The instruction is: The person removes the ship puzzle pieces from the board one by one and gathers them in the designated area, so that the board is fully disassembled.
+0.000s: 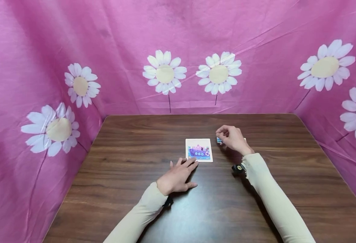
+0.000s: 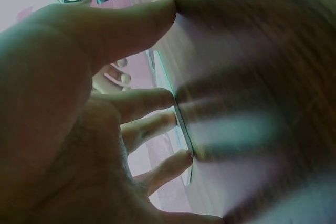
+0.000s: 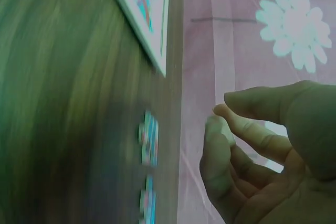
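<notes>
Nothing gripped: left hand (image 1: 175, 177) rests straight fingers on the near edge of the board (image 1: 199, 151), mid-table; right hand (image 1: 233, 138) hovers right of it over pieces (image 3: 150, 139), thumb and fingers apart. Probably best: pinch one piece by its edges, brace board. Wood table (image 1: 129, 162); pink daisy curtain (image 1: 120, 50) left, far, right.

Pink cloth (image 1: 190, 27) with white daisies (image 1: 165, 74) behind a brown wood-grain table (image 1: 129, 145)
</notes>
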Motion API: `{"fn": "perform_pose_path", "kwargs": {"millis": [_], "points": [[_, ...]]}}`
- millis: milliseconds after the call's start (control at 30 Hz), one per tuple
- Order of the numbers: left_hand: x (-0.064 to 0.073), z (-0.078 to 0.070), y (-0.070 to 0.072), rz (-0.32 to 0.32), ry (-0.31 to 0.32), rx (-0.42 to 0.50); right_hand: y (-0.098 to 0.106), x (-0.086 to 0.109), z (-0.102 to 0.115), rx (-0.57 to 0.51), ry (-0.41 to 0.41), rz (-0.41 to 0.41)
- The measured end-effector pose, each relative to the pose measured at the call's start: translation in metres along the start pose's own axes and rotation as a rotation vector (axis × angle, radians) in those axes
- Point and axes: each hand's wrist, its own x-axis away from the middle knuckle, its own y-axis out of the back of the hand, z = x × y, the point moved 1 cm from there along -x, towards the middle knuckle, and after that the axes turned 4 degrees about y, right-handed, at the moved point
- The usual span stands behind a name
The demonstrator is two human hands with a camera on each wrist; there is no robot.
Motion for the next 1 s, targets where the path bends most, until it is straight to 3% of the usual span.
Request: {"fn": "perform_pose_path", "kwargs": {"millis": [333, 700, 1000], "points": [[-0.005, -0.002, -0.002, 0.026, -0.005, -0.002, -0.03, -0.002, 0.019, -0.124, 0.036, 0.119], [-0.002, 0.0, -0.004, 0.02, -0.002, -0.005, -0.064, -0.002, 0.029, -0.066, 0.124, 0.197], [-0.003, 0.002, -0.001, 0.006, 0.001, -0.002, -0.07, -0.008, 0.039, -0.039, 0.135, 0.22]]}}
